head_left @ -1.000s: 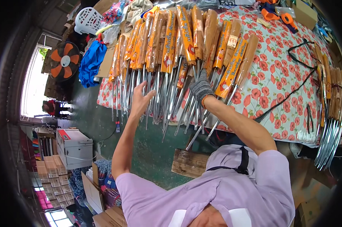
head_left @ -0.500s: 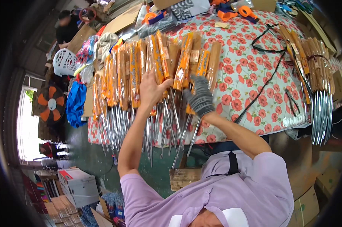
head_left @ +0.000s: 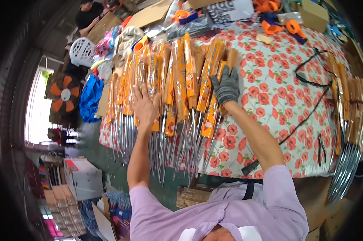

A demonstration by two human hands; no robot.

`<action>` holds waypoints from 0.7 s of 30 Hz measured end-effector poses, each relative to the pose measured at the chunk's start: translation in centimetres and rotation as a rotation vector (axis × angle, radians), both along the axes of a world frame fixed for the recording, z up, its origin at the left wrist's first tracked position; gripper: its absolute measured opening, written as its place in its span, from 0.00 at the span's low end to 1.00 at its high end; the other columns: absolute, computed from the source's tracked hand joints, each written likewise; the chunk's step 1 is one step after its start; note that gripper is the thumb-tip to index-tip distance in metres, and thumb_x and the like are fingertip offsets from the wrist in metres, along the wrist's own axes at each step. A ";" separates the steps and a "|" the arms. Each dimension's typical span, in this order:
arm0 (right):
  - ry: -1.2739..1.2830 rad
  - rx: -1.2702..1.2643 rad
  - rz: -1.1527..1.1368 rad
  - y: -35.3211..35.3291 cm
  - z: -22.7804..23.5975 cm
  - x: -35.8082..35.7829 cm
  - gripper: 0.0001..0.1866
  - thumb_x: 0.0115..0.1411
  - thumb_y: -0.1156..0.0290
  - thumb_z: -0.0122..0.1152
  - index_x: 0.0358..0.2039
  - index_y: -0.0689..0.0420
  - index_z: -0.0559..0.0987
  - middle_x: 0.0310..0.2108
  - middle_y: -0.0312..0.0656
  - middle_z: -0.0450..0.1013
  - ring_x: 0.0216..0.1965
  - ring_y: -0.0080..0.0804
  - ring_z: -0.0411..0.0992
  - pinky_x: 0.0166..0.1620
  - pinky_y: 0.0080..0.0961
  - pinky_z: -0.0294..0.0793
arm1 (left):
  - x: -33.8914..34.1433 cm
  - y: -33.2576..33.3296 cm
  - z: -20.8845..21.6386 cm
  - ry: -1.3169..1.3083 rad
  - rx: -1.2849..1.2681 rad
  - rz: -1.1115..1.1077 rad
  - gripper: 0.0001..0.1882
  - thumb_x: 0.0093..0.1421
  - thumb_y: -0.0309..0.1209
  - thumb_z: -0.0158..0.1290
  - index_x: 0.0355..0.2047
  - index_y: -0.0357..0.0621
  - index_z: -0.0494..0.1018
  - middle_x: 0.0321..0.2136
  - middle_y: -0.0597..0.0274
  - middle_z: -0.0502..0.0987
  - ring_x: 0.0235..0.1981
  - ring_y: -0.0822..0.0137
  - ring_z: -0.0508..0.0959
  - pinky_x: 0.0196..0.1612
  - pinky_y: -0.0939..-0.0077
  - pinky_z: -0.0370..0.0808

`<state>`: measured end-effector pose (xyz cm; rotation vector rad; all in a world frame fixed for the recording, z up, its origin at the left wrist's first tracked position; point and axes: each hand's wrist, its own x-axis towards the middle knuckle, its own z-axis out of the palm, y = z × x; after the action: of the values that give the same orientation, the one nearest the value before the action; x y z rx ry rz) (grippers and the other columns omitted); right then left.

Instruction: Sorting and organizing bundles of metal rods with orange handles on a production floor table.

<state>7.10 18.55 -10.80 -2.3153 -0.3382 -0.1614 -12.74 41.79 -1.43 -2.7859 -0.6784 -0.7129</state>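
Many long tools with wooden handles and thin metal rods, sleeved in clear plastic with orange cards (head_left: 188, 66), lie side by side on the table, handles away from me. Their shiny rods (head_left: 157, 154) overhang the near edge. My bare left hand (head_left: 145, 107) rests on the sleeved handles left of the row's middle, fingers spread. My right hand (head_left: 228, 85), in a grey knitted glove, lies against the row's right end with its fingers apart. Neither hand is closed round a tool. What the tools are for, I cannot tell.
A flowered cloth (head_left: 266, 104) covers the table. A black strap (head_left: 306, 120) runs across it at right, beside a tied bundle of similar tools (head_left: 352, 116). Orange tape dispensers (head_left: 296, 29) lie at the back. A white basket (head_left: 82, 52) and a fan (head_left: 65, 94) stand left.
My left hand has shifted left along the row, its fingers spreading. My gloved right hand has moved up and right to the row's right end. The view has shifted slightly.
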 end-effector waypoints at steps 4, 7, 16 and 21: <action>0.006 0.034 0.129 1.1 0.8 2.1 0.46 0.63 0.40 0.61 0.72 0.57 0.61 0.71 0.68 0.53 0.72 0.65 0.53 0.72 0.48 0.55 | 1.3 4.4 -0.3 -0.015 -0.090 -0.062 0.32 0.69 0.48 0.54 0.66 0.42 0.67 0.72 0.39 0.56 0.69 0.38 0.61 0.68 0.47 0.62; 0.006 0.006 0.187 1.3 0.4 3.5 0.46 0.63 0.40 0.62 0.72 0.57 0.62 0.71 0.68 0.53 0.71 0.65 0.54 0.72 0.48 0.55 | 4.3 7.5 0.2 -0.038 -0.089 -0.141 0.28 0.70 0.45 0.52 0.64 0.41 0.71 0.71 0.40 0.58 0.68 0.40 0.63 0.67 0.53 0.65; -0.033 0.049 0.167 2.2 1.4 4.1 0.45 0.62 0.41 0.63 0.71 0.57 0.63 0.69 0.70 0.57 0.70 0.65 0.56 0.71 0.48 0.58 | 10.4 8.7 -0.5 -0.040 -0.082 -0.203 0.23 0.71 0.41 0.52 0.61 0.42 0.74 0.70 0.42 0.61 0.69 0.47 0.65 0.67 0.59 0.67; -0.092 0.082 0.193 1.1 0.6 4.6 0.43 0.62 0.44 0.64 0.69 0.58 0.66 0.64 0.71 0.62 0.66 0.66 0.61 0.68 0.48 0.62 | 10.9 6.8 0.6 -0.264 -0.479 -0.272 0.27 0.71 0.44 0.50 0.66 0.47 0.69 0.71 0.45 0.60 0.70 0.47 0.63 0.70 0.60 0.62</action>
<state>11.73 19.66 -10.25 -2.1841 -0.5881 -0.1830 -1.83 48.57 -0.82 -3.3011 -0.5797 -1.1158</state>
